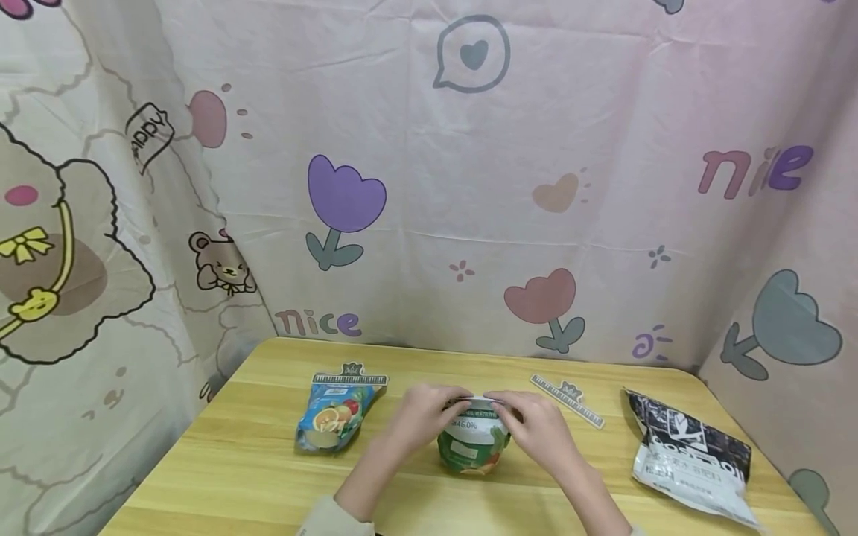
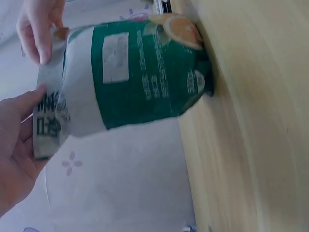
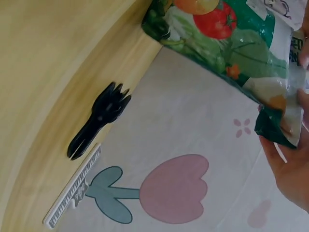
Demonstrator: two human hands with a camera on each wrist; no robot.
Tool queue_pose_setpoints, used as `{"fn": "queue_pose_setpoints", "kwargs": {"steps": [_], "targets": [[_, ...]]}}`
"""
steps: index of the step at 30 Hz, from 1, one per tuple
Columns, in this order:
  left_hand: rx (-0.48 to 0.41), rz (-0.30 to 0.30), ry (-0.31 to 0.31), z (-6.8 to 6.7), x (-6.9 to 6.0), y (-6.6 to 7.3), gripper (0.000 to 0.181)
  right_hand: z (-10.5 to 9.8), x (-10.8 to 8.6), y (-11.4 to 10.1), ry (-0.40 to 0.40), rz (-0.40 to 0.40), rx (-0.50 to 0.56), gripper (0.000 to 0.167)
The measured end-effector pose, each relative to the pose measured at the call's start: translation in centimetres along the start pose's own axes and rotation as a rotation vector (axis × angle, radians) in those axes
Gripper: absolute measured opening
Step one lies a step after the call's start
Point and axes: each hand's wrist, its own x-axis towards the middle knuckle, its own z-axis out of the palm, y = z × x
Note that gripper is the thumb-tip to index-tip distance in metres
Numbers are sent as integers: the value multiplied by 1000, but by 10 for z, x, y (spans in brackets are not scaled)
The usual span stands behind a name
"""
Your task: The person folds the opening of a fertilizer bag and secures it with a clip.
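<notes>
A green and white food bag point(image 1: 469, 445) stands upright on the table between my hands, fruit and vegetables printed on it. Its top is folded over into a flat band point(image 2: 47, 111). My left hand point(image 1: 429, 413) pinches the band at the left end, thumb in front. At the other end my right hand point(image 1: 532, 420) pinches it likewise. Both wrist views show the hands on this fold, the left hand point(image 2: 14, 150) near in one and the right hand point(image 3: 292, 166) near in the other. No clip is on this bag's fold.
A blue fruit-printed bag point(image 1: 335, 417) with a piano-key clip point(image 1: 348, 379) along its top lies left. A loose piano-key clip point(image 1: 568, 402) lies back right, near a black fork-shaped thing point(image 3: 99, 118). A black and white bag point(image 1: 693, 461) lies far right. Printed curtains point(image 1: 415, 298) hang behind.
</notes>
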Motion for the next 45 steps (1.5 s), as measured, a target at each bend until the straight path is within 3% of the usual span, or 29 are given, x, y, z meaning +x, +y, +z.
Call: {"fn": "queue_pose_setpoints", "kwargs": {"steps": [5, 9, 12, 15, 17, 21, 24, 30, 33, 37, 40, 42, 45], "targets": [[69, 18, 31, 8, 0, 3, 12, 7, 0, 2, 66, -35, -34, 20], [62, 18, 60, 10, -1, 4, 10, 8, 0, 5, 78, -65, -38, 21], [-22, 6, 58, 7, 0, 2, 12, 2, 0, 6, 7, -8, 9, 17], [-134, -53, 42, 3, -3, -3, 12, -7, -1, 9, -73, 91, 69, 13], [-188, -88, 30, 1, -5, -7, 13, -12, -1, 11, -103, 116, 92, 13], [-234, -100, 8, -1, -8, -11, 15, -16, 0, 15, -118, 75, 107, 12], [-309, -147, -6, -1, -9, -13, 17, -16, -2, 20, -118, 102, 151, 13], [-535, -287, -11, 4, -15, -21, 17, -16, -8, 39, -43, 348, 272, 27], [-580, -306, -5, 6, -17, -24, 16, -11, -10, 50, -73, 411, 168, 23], [-592, -322, -7, 7, -18, -24, 15, -1, -17, 64, -288, 382, -72, 10], [-599, -335, -11, 7, -18, -24, 15, 7, -24, 73, -442, 363, -197, 16], [-603, -344, -13, 7, -18, -24, 14, 12, -28, 77, -501, 360, -230, 20], [-605, -351, -11, 7, -17, -23, 13, 17, -29, 82, -525, 357, -247, 21]]}}
